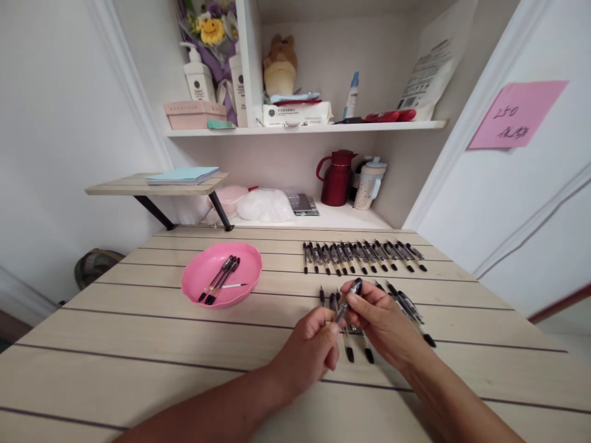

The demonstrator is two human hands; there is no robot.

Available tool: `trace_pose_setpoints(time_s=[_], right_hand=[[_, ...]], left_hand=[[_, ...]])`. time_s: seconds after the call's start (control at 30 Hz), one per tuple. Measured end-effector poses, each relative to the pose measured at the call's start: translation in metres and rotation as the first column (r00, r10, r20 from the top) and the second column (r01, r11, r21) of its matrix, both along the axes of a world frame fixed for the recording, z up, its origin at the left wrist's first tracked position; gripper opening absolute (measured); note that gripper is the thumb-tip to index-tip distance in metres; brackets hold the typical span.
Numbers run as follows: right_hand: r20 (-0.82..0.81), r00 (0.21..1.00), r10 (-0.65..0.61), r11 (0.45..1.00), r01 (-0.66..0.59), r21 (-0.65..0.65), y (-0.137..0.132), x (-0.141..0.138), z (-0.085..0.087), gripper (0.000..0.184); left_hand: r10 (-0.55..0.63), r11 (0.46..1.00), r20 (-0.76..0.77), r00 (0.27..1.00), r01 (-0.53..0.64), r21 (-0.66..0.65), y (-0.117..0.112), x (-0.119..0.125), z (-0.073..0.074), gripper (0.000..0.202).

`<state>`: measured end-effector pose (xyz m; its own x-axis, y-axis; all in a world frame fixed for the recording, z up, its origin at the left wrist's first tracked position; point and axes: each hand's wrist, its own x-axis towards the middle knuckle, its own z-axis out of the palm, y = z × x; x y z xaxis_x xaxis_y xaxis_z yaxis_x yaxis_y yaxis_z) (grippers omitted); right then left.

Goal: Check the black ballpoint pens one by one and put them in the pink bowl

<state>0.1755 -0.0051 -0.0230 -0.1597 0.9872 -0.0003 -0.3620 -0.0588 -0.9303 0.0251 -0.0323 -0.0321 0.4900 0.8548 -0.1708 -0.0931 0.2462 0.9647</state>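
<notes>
Both my hands grip one black pen above the wooden table. My left hand pinches its lower end, fingers closed. My right hand is closed round its upper end near the cap. Under and beside my hands lies a short row of black pens. A longer row of several black pens lies farther back. To the left stands a pink bowl with three black pens and a thin white refill in it.
A small raised wooden shelf with a blue notebook stands at the back left. Behind the table are a red jug, a white jug and a plastic bag. A pink note hangs on the right wall.
</notes>
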Motion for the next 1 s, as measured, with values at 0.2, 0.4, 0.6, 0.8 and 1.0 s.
trace_pose_setpoints(time_s=[0.2, 0.4, 0.6, 0.8, 1.0], right_hand=[[-0.1, 0.971, -0.216, 0.97, 0.225, 0.089, 0.01, 0.017, -0.001, 0.031], [-0.088, 0.952, -0.293, 0.948, 0.301, 0.102, 0.02, 0.033, -0.011, 0.028], [-0.075, 0.943, -0.324, 0.937, 0.331, 0.114, 0.023, 0.036, -0.008, 0.026], [-0.084, 0.926, -0.369, 0.92, 0.376, 0.106, 0.026, 0.04, -0.009, 0.023], [-0.076, 0.917, -0.392, 0.911, 0.398, 0.108, 0.029, 0.044, -0.01, 0.023]], left_hand=[[0.245, 0.89, -0.321, 0.915, -0.082, 0.448, 0.018, -0.016, 0.016, 0.018], [0.694, 0.645, -0.583, 0.422, -0.004, 0.765, 0.063, -0.093, 0.062, 0.024], [0.53, 0.838, -0.83, -0.175, -0.038, 0.544, 0.091, -0.163, 0.056, 0.024], [0.462, 0.875, -0.854, -0.242, -0.033, 0.483, 0.1, -0.177, 0.036, 0.022], [0.403, 0.907, -0.877, -0.26, -0.01, 0.42, 0.106, -0.179, 0.032, 0.021]])
